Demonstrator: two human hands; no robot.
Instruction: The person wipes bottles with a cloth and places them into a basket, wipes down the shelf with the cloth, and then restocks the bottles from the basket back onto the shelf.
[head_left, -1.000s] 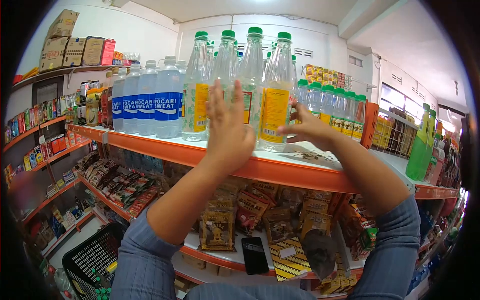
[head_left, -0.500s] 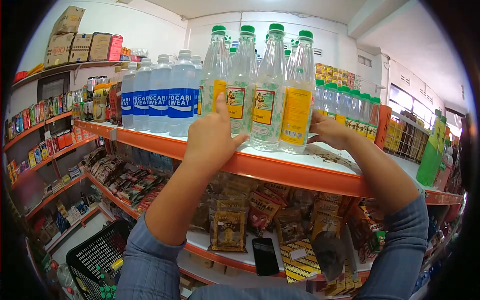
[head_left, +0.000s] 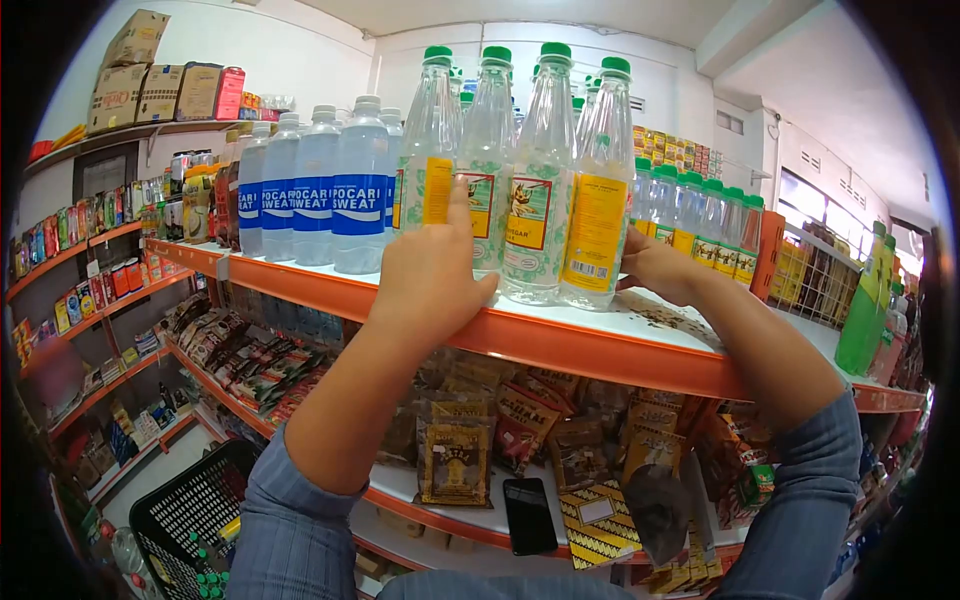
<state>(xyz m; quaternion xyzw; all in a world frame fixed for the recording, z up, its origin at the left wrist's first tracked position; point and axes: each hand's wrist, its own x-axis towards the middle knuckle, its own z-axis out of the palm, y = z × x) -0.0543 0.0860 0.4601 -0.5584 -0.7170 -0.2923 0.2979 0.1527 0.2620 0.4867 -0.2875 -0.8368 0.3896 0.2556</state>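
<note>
Head view. Four tall green-capped bottles (head_left: 535,215) stand upright in the front row on an orange-edged shelf (head_left: 565,347), close to its lip, with more green caps showing behind. Clear plastic, clear contents, long tapering necks. Wraps patterned pale green. Faces differ: rightmost bottle shows a yellow panel with small print and a barcode at its foot; the two middle ones show a red-bordered picture panel, letters "EGAR" readable on one; leftmost shows yellow, its lower part covered by the left hand (head_left: 425,285).

Left hand: index finger raised, thumb stretched out to the side, nothing gripped; remaining fingers out of sight. Whether the fingertip touches a bottle, cannot tell. Right hand (head_left: 665,268): at the right side of the rightmost bottle, fingers bent and partly hidden behind it; cannot tell if they grip.

Neighbours: white-capped bottles (head_left: 361,185) with blue labels to the left, smaller bottles (head_left: 690,240) with green caps to the right. Dark specks (head_left: 668,318) scattered on the white surface below the right wrist.
</note>
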